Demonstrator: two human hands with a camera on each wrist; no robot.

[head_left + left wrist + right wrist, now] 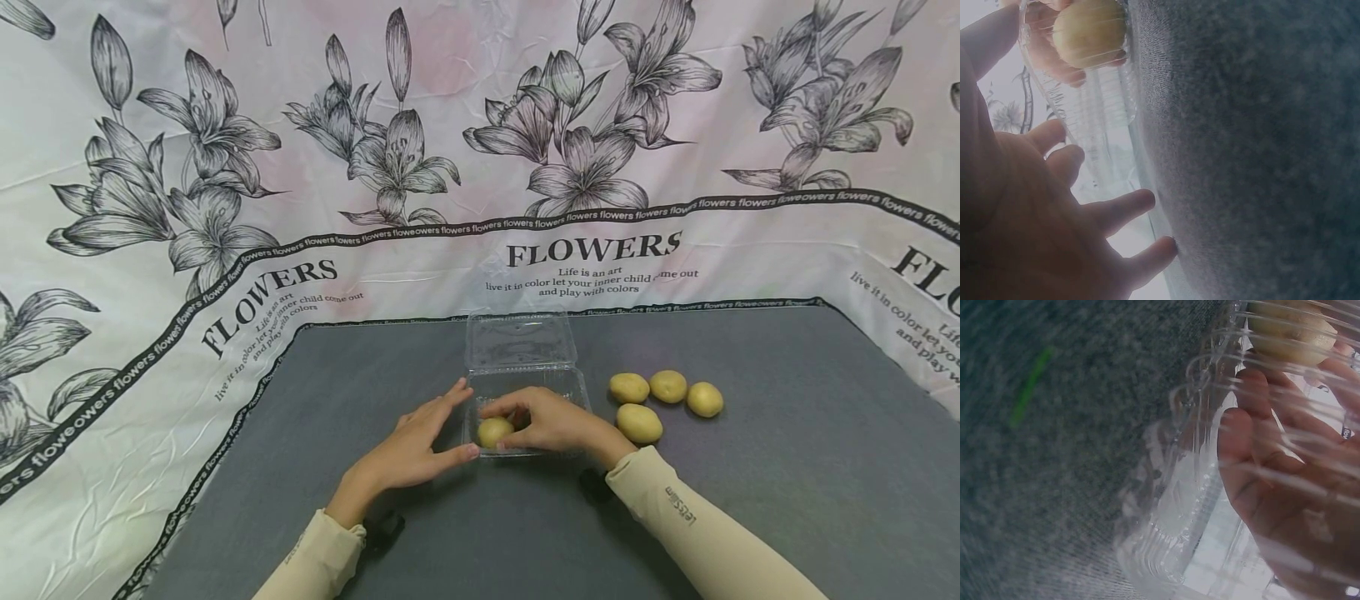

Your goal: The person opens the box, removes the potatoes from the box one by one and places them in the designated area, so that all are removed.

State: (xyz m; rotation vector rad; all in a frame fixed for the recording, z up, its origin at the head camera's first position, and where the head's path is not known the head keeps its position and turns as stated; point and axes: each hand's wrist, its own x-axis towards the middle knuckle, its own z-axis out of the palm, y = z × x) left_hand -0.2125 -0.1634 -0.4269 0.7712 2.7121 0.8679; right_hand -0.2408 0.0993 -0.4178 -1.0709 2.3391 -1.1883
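Inside the clear plastic clamshell box (530,379), my right hand (553,419) grips a yellow potato (495,432) at the front left corner, thumb on the near side and fingers over the far side. The same potato (1090,32) shows through the box's wall in the left wrist view. My left hand (417,443) is at the box's left side, fingers spread and thumb toward the front corner. In the right wrist view, the other fingers of the right hand (1300,494) appear behind the ribbed plastic.
The box's lid (521,342) stands raised at the back. Several loose potatoes lie right of the box, one of them (639,423) close to the right wrist. A grey cloth (787,467) covers the table, and a flower-printed sheet (420,275) hangs behind it.
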